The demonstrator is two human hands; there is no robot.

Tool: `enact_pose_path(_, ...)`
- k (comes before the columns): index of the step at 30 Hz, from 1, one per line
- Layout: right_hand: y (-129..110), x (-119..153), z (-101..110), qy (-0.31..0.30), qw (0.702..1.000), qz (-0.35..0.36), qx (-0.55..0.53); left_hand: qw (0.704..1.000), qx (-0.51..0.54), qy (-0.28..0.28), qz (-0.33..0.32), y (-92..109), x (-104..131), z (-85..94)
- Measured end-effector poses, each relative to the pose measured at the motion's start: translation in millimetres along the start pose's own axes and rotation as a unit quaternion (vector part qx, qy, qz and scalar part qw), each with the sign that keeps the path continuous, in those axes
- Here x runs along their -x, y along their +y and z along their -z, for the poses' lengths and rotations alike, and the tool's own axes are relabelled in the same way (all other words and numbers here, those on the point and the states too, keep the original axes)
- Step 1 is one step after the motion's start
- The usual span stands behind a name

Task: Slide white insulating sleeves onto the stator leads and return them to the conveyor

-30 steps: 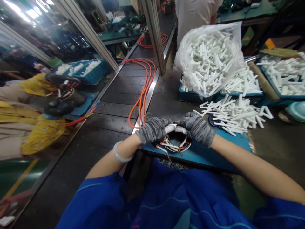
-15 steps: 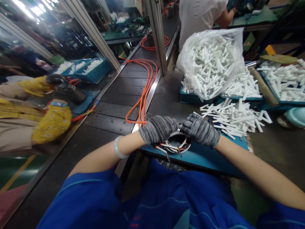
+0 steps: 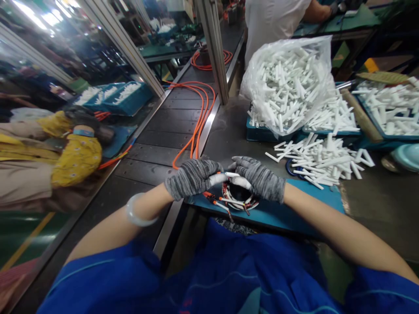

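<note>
Pinching at the left end of a short white sleeve [image 3: 232,175], the left hand [image 3: 194,178] has its gloved thumb and fingers drawn together at the far-left side of the wire winding [image 3: 240,196]. The right hand [image 3: 262,179] bends over the winding's far-right rim, its thumb near the sleeve's other end; whether it grips the sleeve or a wire is hidden, so I cannot tell. The ring-shaped winding lies on a blue mat [image 3: 281,213], with orange-tipped leads [image 3: 221,206] at its near-left side. A pale bracelet [image 3: 137,210] circles the left wrist, left of the winding.

Right of the winding and beyond it is a loose pile of white tubes [image 3: 327,159], with a dark blue ring [image 3: 290,167] at its left edge. Farther beyond the winding, a clear plastic bag [image 3: 291,83] full of tubes rests over a teal bin [image 3: 268,132]. Orange cables [image 3: 199,122] loop across the slatted conveyor [image 3: 144,150], beyond and left of the winding. A co-worker's yellow sleeve [image 3: 77,159] is well left of it.
</note>
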State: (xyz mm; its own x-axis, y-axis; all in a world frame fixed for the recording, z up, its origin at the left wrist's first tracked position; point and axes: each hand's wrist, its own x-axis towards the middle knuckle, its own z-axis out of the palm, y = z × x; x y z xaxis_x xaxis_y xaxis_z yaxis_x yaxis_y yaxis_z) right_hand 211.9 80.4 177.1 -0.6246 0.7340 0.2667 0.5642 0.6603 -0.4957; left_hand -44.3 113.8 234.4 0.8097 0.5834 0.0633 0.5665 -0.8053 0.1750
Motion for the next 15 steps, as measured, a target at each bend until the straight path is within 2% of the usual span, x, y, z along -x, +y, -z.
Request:
enact_pose_path(4, 22.7, 1.9, -10.8, -0.041, 0.996, 0.069, -0.05, 0.999, -0.035, -0.008, -0.013, 4.0, 2.1, -4.1)
enact_pose_path(9, 33.9, 9.4, -3.2, -0.047, 0.988, 0.062, -0.132, 1.0, -0.011, -0.015, -0.017, -11.3, 6.8, -8.0)
enact_pose_path(11, 32.8, 10.6, -0.4, -0.05, 0.981, 0.052, -0.18, 1.0, 0.005, -0.005, -0.008, -15.7, 8.1, -12.8)
enact_pose_path(13, 34.0, 17.1, 1.9, -0.044, 0.975, 0.02, -0.219, 0.999, 0.015, 0.038, 0.023, -14.5, 11.1, -21.4)
enact_pose_path(15, 41.3, 31.1, 4.6, 0.021, 0.978, -0.051, -0.201, 0.994, 0.02, 0.088, 0.068, -7.6, 17.0, -33.2)
